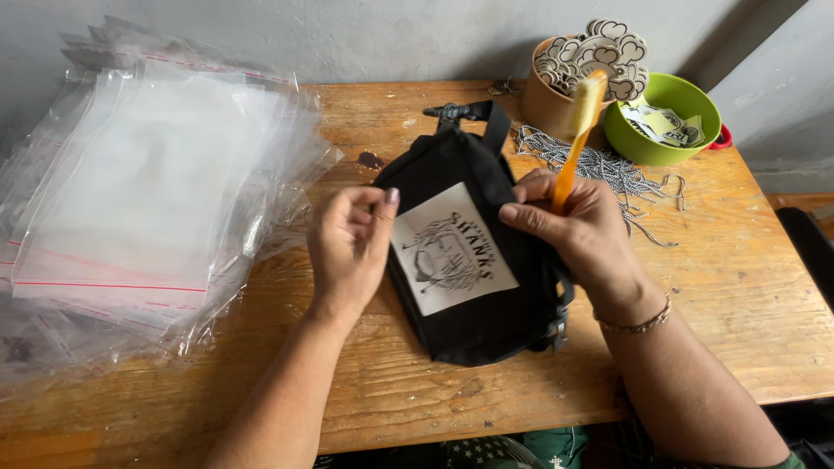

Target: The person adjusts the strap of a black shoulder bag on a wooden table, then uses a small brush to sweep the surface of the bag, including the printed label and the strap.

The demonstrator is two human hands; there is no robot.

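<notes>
The toothbrush handle's lower end vanishes inside the right hand; its bristles are blurred; the black bag hides part of its strap; the plastic sleeves run off the left edge; the green bowl's scraps are too small to tell.

Black pouch bag with white printed patch lies flat, tilted, on wooden table; orange toothbrush stands upright, bristles up
</notes>
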